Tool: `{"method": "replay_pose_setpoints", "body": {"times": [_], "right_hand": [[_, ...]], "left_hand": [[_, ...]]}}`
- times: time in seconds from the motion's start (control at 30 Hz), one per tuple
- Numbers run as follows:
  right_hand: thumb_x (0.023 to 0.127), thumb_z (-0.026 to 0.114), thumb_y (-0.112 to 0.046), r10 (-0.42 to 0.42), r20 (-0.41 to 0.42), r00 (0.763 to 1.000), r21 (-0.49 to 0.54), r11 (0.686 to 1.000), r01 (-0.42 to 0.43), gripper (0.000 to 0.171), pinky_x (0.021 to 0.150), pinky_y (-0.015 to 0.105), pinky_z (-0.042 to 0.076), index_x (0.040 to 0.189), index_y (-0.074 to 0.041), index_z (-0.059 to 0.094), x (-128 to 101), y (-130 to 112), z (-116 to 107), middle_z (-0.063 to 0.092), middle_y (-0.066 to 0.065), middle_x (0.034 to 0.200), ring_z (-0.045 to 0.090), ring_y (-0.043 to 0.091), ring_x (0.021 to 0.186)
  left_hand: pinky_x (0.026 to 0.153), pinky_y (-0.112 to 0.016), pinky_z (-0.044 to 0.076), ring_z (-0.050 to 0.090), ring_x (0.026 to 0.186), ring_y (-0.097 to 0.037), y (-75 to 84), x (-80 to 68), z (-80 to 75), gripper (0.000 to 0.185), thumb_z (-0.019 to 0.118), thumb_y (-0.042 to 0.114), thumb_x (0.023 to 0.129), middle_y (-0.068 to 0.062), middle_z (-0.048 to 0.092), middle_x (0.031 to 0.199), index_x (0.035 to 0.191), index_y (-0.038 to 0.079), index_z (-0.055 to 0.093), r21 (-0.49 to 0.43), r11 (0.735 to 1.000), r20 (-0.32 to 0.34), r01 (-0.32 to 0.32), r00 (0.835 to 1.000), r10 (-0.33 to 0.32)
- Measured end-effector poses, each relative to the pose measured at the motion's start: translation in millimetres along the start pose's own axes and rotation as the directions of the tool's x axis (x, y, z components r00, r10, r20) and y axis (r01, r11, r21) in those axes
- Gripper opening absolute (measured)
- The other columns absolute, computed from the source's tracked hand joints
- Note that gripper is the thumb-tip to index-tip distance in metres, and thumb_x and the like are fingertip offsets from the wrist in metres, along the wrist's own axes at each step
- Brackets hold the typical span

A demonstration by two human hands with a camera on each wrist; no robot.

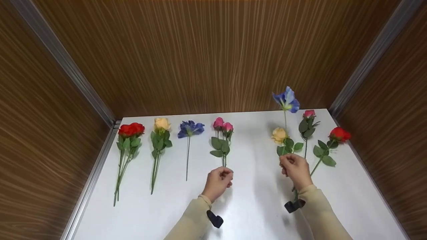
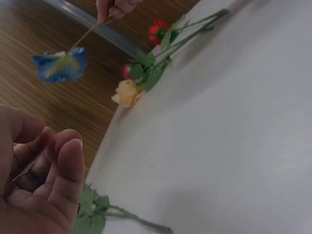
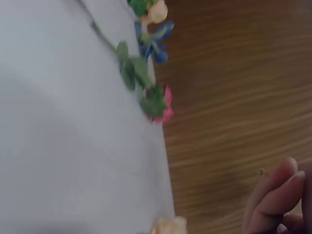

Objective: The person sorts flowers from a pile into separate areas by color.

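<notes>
My right hand (image 1: 296, 169) pinches the thin stem of a blue iris-like flower (image 1: 287, 100), raised with its bloom up in front of the back wall. In the left wrist view the same blue flower (image 2: 59, 66) hangs off the right fingertips. Below it on the table lie a yellow rose (image 1: 279, 135), a pink rose (image 1: 309, 124) and a red rose (image 1: 339, 134). My left hand (image 1: 218, 184) is by the stem ends of two pink roses (image 1: 223, 126); its fingers curl loosely with nothing between them in the left wrist view (image 2: 44, 170).
To the left on the white table (image 1: 247, 200) lie red roses (image 1: 131, 129), yellow roses (image 1: 162, 124) and another blue flower (image 1: 190, 129), stems toward me. Wood-grain panels (image 1: 206, 60) with metal corner strips (image 1: 63, 60) enclose the back and sides.
</notes>
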State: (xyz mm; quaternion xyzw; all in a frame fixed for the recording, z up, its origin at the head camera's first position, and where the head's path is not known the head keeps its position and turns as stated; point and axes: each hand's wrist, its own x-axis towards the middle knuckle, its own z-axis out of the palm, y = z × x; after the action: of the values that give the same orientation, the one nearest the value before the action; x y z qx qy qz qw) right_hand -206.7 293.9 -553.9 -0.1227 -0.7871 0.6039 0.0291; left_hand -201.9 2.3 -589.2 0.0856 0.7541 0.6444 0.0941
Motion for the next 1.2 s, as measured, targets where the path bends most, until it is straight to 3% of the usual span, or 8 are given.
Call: {"method": "replay_pose_setpoints", "body": {"times": [0.23,0.37,0.63,0.87,1.2], "right_hand": [[0.093,0.062,-0.008,-0.049,0.091,0.995,0.121,0.992,0.038,0.017,0.048,0.024,0.049,0.095,0.009,0.061,-26.6,-15.2,35.7,0.062,0.017,0.077,0.057,0.015,0.052],[0.093,0.064,-0.009,-0.063,0.150,0.987,0.132,0.990,0.043,0.014,0.048,0.025,0.049,0.091,0.005,0.063,-39.6,-17.2,55.6,0.063,0.021,0.078,0.058,0.016,0.053],[0.091,0.066,-0.013,-0.079,0.225,0.971,0.079,0.995,0.063,0.014,0.047,0.023,0.047,0.088,0.000,0.066,-56.6,-11.2,77.4,0.065,0.018,0.077,0.057,0.014,0.052],[0.089,0.069,-0.014,-0.138,0.254,0.957,0.025,0.990,0.136,0.015,0.044,0.022,0.046,0.084,-0.001,0.068,-66.7,-10.1,88.8,0.066,0.015,0.072,0.057,0.014,0.050],[0.088,0.068,-0.009,-0.195,0.296,0.935,-0.081,0.970,0.227,0.008,0.045,0.024,0.048,0.080,-0.007,0.067,-72.4,-8.9,101.1,0.065,0.009,0.068,0.058,0.013,0.049]], "left_hand": [[0.065,-0.024,0.052,0.059,0.072,-0.006,23.4,-16.4,12.8,0.014,0.063,0.021,0.094,0.008,0.063,0.082,0.099,0.010,0.069,0.158,0.977,0.102,-0.144,0.986,0.129],[0.068,-0.023,0.049,0.057,0.075,-0.004,27.7,-21.5,17.9,0.016,0.065,0.024,0.092,0.011,0.063,0.082,0.098,0.011,0.071,0.225,0.953,0.110,-0.204,0.977,0.183],[0.065,-0.022,0.049,0.056,0.070,-0.002,26.6,-24.5,26.0,0.013,0.066,0.025,0.091,0.013,0.063,0.078,0.095,0.014,0.072,0.234,0.955,0.067,-0.181,0.983,0.170],[0.061,-0.024,0.051,0.060,0.067,-0.005,31.2,-16.9,26.0,0.017,0.062,0.021,0.094,0.001,0.066,0.078,0.100,0.008,0.070,0.142,0.984,-0.021,-0.110,0.993,0.114],[0.061,-0.022,0.048,0.057,0.063,-0.003,34.9,-9.8,28.7,0.008,0.068,0.013,0.089,0.008,0.065,0.072,0.088,0.006,0.072,0.182,0.974,-0.096,-0.133,0.984,0.152]]}}
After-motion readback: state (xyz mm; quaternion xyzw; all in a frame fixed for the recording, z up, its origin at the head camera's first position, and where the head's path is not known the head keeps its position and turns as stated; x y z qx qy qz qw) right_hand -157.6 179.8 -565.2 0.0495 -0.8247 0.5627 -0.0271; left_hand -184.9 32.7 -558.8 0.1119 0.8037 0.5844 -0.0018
